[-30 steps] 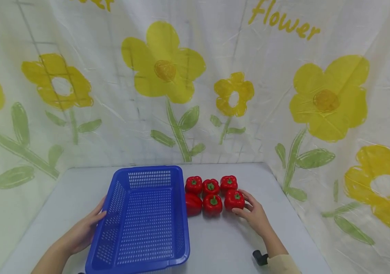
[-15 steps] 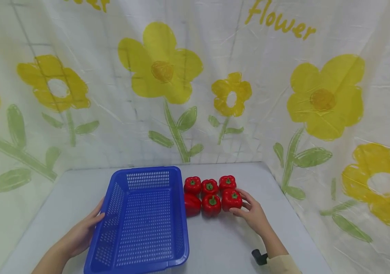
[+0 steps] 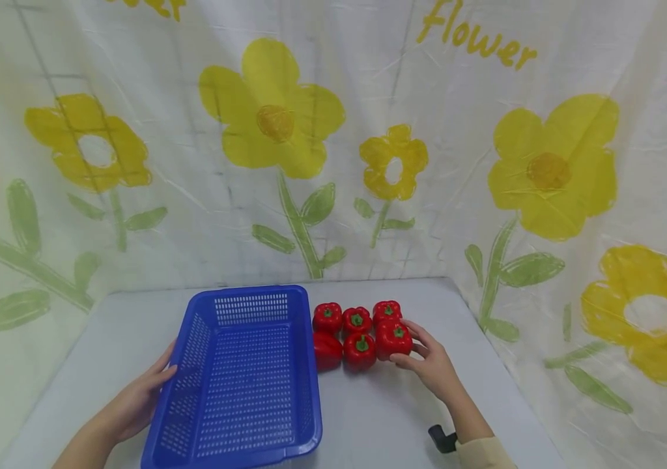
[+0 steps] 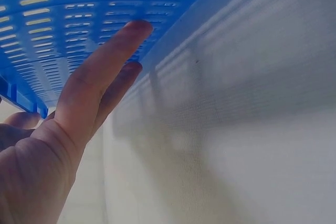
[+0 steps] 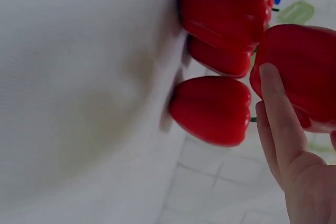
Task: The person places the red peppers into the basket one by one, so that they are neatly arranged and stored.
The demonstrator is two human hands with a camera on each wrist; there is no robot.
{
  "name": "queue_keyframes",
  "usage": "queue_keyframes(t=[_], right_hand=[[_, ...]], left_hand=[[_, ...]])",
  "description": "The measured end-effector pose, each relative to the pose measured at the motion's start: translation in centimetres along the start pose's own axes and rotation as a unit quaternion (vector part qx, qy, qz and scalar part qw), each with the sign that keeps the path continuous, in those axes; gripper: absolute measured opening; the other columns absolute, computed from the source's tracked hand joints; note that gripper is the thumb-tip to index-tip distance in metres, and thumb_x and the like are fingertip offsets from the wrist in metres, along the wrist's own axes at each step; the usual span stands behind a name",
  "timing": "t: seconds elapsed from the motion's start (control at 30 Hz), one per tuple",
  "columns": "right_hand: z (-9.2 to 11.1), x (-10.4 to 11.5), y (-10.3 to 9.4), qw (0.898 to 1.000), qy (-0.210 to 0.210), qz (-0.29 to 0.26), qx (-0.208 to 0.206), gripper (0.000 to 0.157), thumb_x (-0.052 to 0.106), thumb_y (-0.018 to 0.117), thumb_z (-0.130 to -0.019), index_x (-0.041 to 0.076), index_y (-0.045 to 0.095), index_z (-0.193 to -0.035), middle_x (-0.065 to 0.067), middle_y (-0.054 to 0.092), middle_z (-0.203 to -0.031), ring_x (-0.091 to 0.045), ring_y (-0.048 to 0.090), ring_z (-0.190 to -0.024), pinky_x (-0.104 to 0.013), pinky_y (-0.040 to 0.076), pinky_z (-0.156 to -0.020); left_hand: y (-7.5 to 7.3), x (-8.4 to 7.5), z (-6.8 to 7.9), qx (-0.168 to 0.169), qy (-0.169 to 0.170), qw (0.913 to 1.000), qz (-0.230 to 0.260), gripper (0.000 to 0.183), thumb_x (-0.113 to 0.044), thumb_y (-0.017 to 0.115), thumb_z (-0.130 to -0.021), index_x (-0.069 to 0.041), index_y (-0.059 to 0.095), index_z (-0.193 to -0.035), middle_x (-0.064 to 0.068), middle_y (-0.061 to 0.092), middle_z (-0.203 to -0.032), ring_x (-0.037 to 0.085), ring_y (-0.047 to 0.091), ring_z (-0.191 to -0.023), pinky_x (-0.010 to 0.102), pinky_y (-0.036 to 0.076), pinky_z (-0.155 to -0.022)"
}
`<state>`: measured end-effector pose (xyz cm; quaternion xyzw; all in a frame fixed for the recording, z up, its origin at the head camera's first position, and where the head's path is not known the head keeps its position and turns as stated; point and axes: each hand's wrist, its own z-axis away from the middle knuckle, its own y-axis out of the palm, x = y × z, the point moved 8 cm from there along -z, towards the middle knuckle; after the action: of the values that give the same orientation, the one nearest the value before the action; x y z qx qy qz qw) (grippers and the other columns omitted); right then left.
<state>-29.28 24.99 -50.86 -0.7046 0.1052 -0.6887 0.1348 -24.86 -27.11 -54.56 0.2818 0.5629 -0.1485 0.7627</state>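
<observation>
A red bell pepper (image 3: 394, 340) is between the fingers and thumb of my right hand (image 3: 432, 368), which grips it from the right. In the right wrist view this held pepper (image 5: 307, 72) is raised off the table, higher than its neighbours. Several more red bell peppers (image 3: 359, 355) stand close together to its left and behind; one lies on its side against the basket. My left hand (image 3: 140, 397) touches the left side of a blue plastic basket (image 3: 310, 391). From the left wrist, straight fingers (image 4: 107, 64) rest on its slotted outer wall. Nothing lies inside the basket.
The white table (image 3: 380, 417) carries everything and ends in front of a curtain (image 3: 333, 215) printed with yellow flowers. A small black angled piece (image 3: 442, 439) sits beside my right wrist, near the beige sleeve (image 3: 482, 453).
My right hand has brought the held bell pepper a little to the left, nearer the others. The left hand and basket stay nearly still; the whole head view has shifted slightly.
</observation>
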Motion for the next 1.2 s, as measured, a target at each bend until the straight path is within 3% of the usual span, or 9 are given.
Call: queue_keyframes(t=[0.17,0.43,0.67,0.83,1.03,1.2], right_hand=[[-0.1,0.8,0.0,1.0,-0.011,0.003,0.003,0.079,0.028,0.086,-0.081,0.03,0.047,-0.15,-0.008,0.049,-0.148,-0.038,0.054,-0.131,-0.038,0.062,-0.083],[-0.3,1.8,0.3,0.999,-0.032,0.003,0.001,0.081,0.029,0.086,-0.081,0.026,0.046,-0.151,-0.008,0.051,-0.146,-0.037,0.055,-0.129,-0.037,0.062,-0.083],[-0.3,2.6,0.4,0.999,-0.041,0.01,0.001,0.08,0.03,0.086,-0.082,0.026,0.046,-0.151,-0.01,0.05,-0.147,-0.038,0.055,-0.129,-0.035,0.061,-0.083],[-0.1,2.8,0.5,0.999,-0.041,-0.006,0.008,0.08,0.028,0.085,-0.083,0.026,0.045,-0.151,-0.01,0.049,-0.147,-0.039,0.055,-0.13,-0.035,0.062,-0.082],[0.3,3.7,0.0,0.999,-0.048,-0.007,0.0,0.078,0.025,0.085,-0.082,0.027,0.047,-0.15,-0.01,0.051,-0.144,-0.038,0.056,-0.128,-0.034,0.062,-0.079],[0.2,4.7,0.3,0.998,-0.061,-0.005,0.007,0.076,0.027,0.085,-0.083,0.027,0.048,-0.149,-0.009,0.051,-0.146,-0.039,0.056,-0.128,-0.034,0.062,-0.08]], left_hand=[[0.2,-0.1,0.1,0.014,0.003,0.9999,0.009,0.06,-0.035,0.016,-0.112,-0.049,-0.028,-0.15,0.023,-0.039,-0.156,0.009,0.049,-0.13,0.048,0.046,-0.109],[-0.1,0.0,0.1,-0.001,0.003,0.9999,-0.014,0.06,-0.035,0.017,-0.112,-0.048,-0.027,-0.151,0.022,-0.037,-0.158,0.008,0.047,-0.131,0.048,0.047,-0.108],[0.0,0.1,0.0,0.012,0.013,0.9998,0.01,0.059,-0.033,0.016,-0.113,-0.049,-0.026,-0.151,0.021,-0.036,-0.159,0.01,0.049,-0.132,0.046,0.047,-0.108],[0.0,-0.1,0.0,-0.002,0.01,0.9999,-0.003,0.06,-0.034,0.018,-0.113,-0.048,-0.025,-0.152,0.023,-0.035,-0.158,0.007,0.049,-0.129,0.045,0.047,-0.107],[0.5,-0.1,-0.4,0.011,0.017,0.9998,0.001,0.06,-0.032,0.017,-0.113,-0.046,-0.027,-0.152,0.024,-0.036,-0.157,0.007,0.048,-0.132,0.044,0.046,-0.109],[0.3,0.0,0.0,0.001,0.008,1.0,-0.003,0.06,-0.034,0.017,-0.113,-0.048,-0.027,-0.151,0.024,-0.035,-0.157,0.009,0.048,-0.131,0.048,0.046,-0.109]])
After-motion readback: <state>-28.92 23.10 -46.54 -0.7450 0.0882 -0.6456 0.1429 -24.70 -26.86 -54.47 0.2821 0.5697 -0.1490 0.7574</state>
